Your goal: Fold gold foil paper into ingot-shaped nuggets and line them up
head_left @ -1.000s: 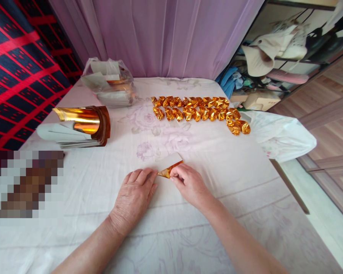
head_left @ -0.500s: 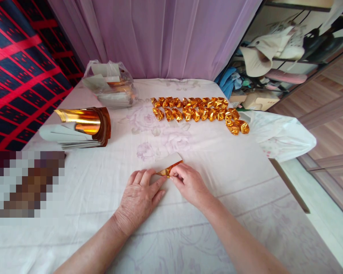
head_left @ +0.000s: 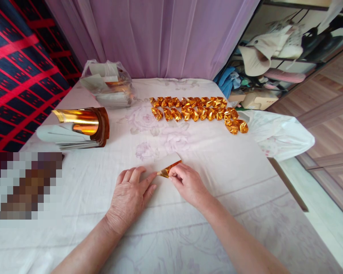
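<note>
A partly folded sheet of gold foil paper [head_left: 168, 163], pale on its back, lies on the cloth between my hands. My right hand [head_left: 188, 184] pinches its near right edge between thumb and curled fingers. On the left, my left hand [head_left: 130, 192] rests palm down with fingers spread, its index fingertip touching the paper's left corner. Past the hands, folded gold paper pieces [head_left: 193, 113] stand in two rows, with a couple more at the right end. A stack of curled gold paper sheets [head_left: 85, 127] sits to the left.
A clear plastic bag [head_left: 110, 85] with more paper stands at the back left. To the right, a white plastic bag [head_left: 286, 133] hangs over the edge of the table [head_left: 231, 163]. Behind are a purple curtain [head_left: 160, 38] and a shelf with a cap [head_left: 255, 57].
My left hand has slid left and slightly back, its fingers drawing away so that only the index fingertip meets the paper. My right hand keeps its pinch in place.
</note>
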Demonstrator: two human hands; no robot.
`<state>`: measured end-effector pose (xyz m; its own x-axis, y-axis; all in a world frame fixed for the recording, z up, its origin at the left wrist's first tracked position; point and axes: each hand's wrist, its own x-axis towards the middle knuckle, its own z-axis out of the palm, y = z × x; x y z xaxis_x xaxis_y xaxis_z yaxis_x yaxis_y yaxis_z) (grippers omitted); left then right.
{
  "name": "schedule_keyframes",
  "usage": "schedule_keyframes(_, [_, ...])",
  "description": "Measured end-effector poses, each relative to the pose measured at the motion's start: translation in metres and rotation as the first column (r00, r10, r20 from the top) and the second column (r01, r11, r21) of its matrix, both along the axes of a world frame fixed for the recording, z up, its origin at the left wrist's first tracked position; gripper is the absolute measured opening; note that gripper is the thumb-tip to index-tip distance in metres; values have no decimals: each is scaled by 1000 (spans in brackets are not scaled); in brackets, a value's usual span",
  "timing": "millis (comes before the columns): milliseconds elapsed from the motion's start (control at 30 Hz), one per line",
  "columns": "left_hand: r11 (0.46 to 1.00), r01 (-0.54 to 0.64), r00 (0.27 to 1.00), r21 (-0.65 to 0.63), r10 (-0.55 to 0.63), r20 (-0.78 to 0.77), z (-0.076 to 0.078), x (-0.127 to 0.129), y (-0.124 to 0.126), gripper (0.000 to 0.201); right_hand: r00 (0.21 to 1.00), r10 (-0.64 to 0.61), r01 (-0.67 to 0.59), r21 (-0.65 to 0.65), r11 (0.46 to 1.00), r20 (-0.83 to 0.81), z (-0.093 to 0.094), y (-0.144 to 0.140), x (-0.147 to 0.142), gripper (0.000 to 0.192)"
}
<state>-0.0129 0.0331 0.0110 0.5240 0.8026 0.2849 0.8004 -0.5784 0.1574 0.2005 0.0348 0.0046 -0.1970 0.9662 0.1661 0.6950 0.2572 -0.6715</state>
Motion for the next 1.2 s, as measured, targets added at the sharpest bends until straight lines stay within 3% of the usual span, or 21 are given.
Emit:
schedule_keyframes(100, [1000, -4, 1000, 15, 4, -8, 1, 0, 0, 32, 999, 39, -40, 25, 999, 18, 0, -1, 1, 19])
schedule_keyframes(233, [999, 8, 999, 41, -6, -37, 2, 2, 0, 32, 969, 130, -146, 62, 987, 211, 1, -4, 2, 38])
schedule_keyframes(400, [998, 10, 998, 60, -6, -60, 4, 2, 0, 31, 918, 139, -191, 107, 976, 372, 4, -7, 3, 39])
schedule_keyframes(567, [998, 2, 998, 55, 1, -63, 4, 1, 1, 30, 915, 216, -266, 107, 958, 341, 4, -6, 12, 31])
schedule_keyframes(733, [998, 6, 999, 67, -3, -40, 1, 0, 2, 30, 942, 269, -309, 209, 928, 200, -4, -2, 21, 30])
schedule_keyframes(833, [997, 18, 1000, 80, -16, -22, -1, 0, 3, 30, 967, 254, -251, 258, 933, 22, -7, 2, 24, 30])
schedule_keyframes(933, [996, 30, 1000, 87, -29, -14, -2, 0, 4, 29, 990, 98, -63, 310, 949, -97, -9, 6, 28, 26])
schedule_keyframes(1033, [995, 39, 999, 91, -38, -13, -4, 0, 5, 29, 993, -93, 111, 360, 926, -68, -12, 10, 33, 21])
schedule_keyframes(1200, [989, 66, 998, 135, -66, 1, -4, 1, 5, 29, 982, -158, 115, 340, 933, 102, -16, 10, 36, 16])
